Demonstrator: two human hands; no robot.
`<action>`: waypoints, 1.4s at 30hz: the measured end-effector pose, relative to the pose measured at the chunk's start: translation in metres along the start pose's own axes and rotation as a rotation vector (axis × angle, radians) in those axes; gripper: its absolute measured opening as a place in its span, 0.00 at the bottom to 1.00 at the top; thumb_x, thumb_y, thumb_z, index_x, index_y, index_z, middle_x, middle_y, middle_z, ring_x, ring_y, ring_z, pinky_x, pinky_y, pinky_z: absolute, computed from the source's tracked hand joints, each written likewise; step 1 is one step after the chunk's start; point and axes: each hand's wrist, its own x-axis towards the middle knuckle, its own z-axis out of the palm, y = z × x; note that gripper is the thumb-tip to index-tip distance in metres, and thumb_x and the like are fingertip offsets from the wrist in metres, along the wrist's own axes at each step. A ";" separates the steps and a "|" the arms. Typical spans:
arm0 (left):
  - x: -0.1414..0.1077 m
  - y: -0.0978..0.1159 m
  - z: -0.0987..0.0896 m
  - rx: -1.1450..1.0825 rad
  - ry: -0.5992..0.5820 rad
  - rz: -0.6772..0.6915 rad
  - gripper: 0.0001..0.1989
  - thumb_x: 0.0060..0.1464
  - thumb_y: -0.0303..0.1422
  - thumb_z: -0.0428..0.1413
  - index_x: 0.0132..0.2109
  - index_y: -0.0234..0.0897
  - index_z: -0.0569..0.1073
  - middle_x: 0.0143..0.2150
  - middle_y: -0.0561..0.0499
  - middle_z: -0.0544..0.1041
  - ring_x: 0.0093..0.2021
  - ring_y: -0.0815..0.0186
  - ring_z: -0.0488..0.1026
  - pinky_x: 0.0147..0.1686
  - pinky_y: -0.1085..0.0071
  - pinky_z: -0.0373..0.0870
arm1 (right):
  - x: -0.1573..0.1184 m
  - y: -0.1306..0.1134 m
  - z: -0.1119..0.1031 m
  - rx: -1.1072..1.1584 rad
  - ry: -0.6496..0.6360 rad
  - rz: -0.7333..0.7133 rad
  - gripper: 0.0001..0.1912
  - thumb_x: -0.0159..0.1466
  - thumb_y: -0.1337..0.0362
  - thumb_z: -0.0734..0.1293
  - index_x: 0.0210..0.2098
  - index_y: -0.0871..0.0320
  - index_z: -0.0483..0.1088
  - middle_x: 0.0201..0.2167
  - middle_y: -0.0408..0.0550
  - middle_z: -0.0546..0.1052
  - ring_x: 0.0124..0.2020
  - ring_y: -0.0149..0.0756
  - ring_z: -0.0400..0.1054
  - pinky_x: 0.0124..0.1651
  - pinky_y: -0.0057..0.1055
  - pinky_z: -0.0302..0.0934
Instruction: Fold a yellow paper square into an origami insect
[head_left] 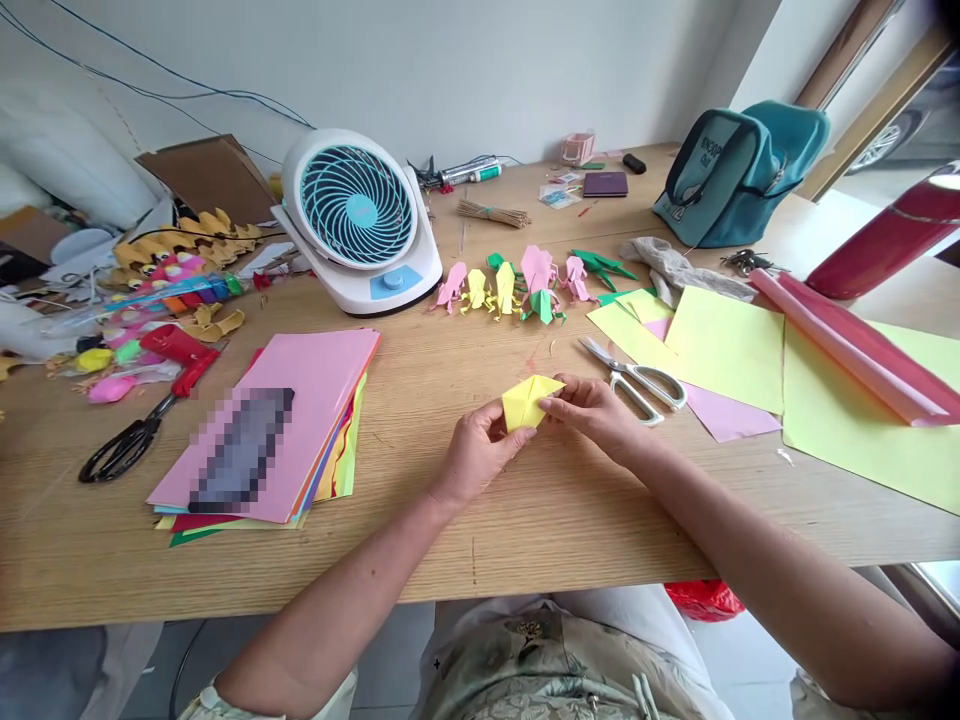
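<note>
paper [523, 402], yellow and partly folded: holding it over the near middle of the table [525, 530], and probably being only partway through the folding. showing several creases and a compact, pointed outline, but lacking slim limbs like those on the figures [505, 290] beyond; so, judging by that row, likely wanting a good many finer folds. looking finished, by contrast, in the case of those figures in pink, yellow and green, standing lined up to the right of the fan [360, 212]. leaving loose sheets [726, 340] spread at the right and a stack [326, 390] of coloured paper at the left, apparently unfolded. as for the grip, grasping the paper from two sides: with the left hand [480, 450], pressing a thumb along the lower edge and curling fingers behind the left side; with the right hand [589, 408], pinching near the right-hand point, thumb on the front, fingers around the back. exposing the creased middle between the two holds, facing up. not telling from this view any contact between paper and table. leaving the scissors [643, 385] lying unheld, just beside the right hand.
</note>
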 end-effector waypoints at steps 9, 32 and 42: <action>0.000 -0.001 -0.002 0.025 -0.030 0.038 0.10 0.53 0.37 0.61 0.39 0.35 0.77 0.31 0.53 0.74 0.31 0.70 0.69 0.32 0.75 0.67 | -0.006 0.002 0.009 0.129 -0.016 0.028 0.19 0.47 0.52 0.78 0.30 0.58 0.75 0.27 0.43 0.77 0.30 0.32 0.69 0.35 0.29 0.62; 0.006 0.002 -0.014 -0.050 0.077 -0.068 0.14 0.50 0.41 0.63 0.28 0.33 0.73 0.24 0.53 0.75 0.22 0.73 0.70 0.23 0.78 0.65 | -0.003 -0.001 -0.003 0.226 0.176 0.119 0.21 0.50 0.47 0.76 0.23 0.61 0.77 0.21 0.46 0.77 0.23 0.27 0.68 0.32 0.27 0.65; 0.004 0.002 -0.014 0.090 0.054 -0.036 0.14 0.52 0.39 0.61 0.26 0.34 0.72 0.22 0.53 0.74 0.21 0.74 0.68 0.22 0.78 0.64 | 0.001 0.004 -0.007 0.015 0.279 0.068 0.23 0.49 0.45 0.76 0.20 0.60 0.75 0.19 0.46 0.74 0.19 0.27 0.62 0.25 0.28 0.56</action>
